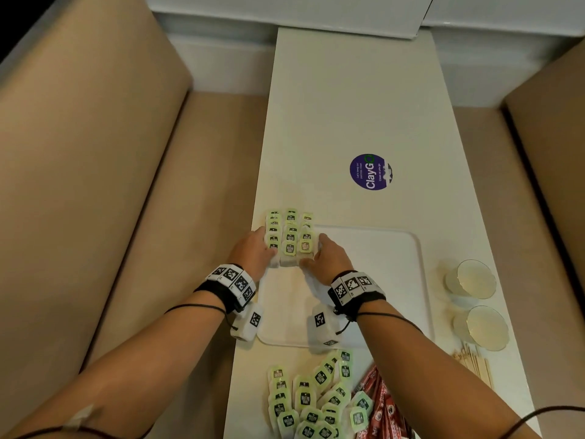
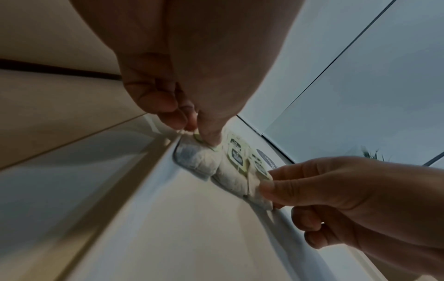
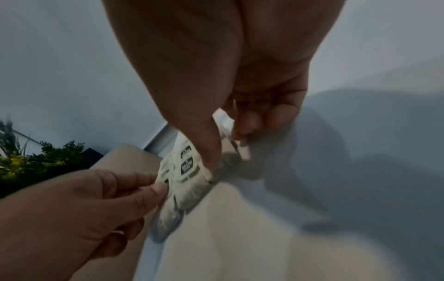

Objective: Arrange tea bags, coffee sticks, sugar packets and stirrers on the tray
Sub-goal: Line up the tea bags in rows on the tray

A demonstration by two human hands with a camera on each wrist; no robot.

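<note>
Head view: left hand and right hand flanking three rows of tea bags at far-left corner of white tray. Left wrist: fingertips pinching row's edge. Right wrist: fingers likewise pinching outer bag.

Long white table between two beige benches. At its near middle, a white tray. Round purple sticker farther out on the bare top. Two glass cups right of the tray; wooden stirrers just nearer. Loose green tea bags at the near edge, red coffee sticks beside them on the right.
</note>
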